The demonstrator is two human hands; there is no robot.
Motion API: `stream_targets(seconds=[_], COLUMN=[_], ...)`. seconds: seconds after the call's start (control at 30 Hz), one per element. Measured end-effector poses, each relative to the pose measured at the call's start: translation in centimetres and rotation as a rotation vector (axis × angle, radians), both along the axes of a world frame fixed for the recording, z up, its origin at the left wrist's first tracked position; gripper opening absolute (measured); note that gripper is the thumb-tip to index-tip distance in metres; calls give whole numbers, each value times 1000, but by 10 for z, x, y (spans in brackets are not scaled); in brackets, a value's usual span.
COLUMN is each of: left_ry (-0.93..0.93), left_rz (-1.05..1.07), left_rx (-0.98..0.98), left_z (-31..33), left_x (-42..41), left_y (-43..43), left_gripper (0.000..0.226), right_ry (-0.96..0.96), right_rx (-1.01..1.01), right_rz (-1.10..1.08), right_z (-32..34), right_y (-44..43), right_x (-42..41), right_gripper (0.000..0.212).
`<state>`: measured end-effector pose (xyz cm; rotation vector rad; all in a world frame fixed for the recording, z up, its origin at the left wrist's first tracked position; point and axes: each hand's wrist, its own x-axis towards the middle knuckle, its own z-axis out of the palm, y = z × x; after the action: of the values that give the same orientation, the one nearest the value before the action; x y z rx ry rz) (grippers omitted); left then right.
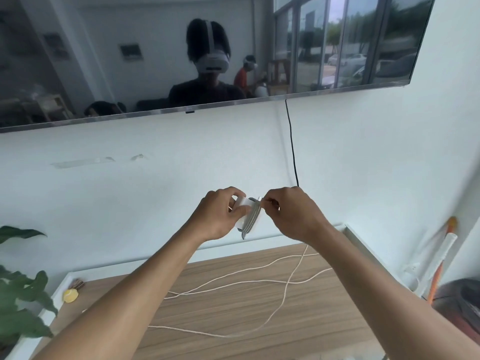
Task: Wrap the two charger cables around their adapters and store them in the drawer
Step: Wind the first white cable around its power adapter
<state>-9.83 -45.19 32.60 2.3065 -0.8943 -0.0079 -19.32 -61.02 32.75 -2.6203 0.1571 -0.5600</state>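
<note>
A white adapter (242,203) is held up in front of the wall, above the wooden cabinet top (233,307). My left hand (218,216) grips its left side. Several turns of grey-white cable (253,216) lie wound around the adapter's right half. My right hand (291,214) pinches the cable end at the adapter's upper right edge. A second cream cable (259,281) lies loose in long loops across the cabinet top below my arms; its adapter is not visible. No drawer is in view.
A wall-mounted TV (181,55) hangs above, with a black cord (292,144) running down the wall. A green plant (20,294) stands at the left. A small yellow object (70,295) lies near the cabinet's left edge. Poles and a dark round object (459,305) sit at the right.
</note>
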Motion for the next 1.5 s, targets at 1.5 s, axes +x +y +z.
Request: stream_targets(seconds=[1.5], left_ry=[129], left_rz=[-193], left_rx=[131], left_z=[9], left_x=[-8], left_y=[17], left_gripper=[22], right_ry=[168], right_rx=[312], right_rz=[110], right_z=[0], right_y=[-21], right_x=[12], right_gripper=[23])
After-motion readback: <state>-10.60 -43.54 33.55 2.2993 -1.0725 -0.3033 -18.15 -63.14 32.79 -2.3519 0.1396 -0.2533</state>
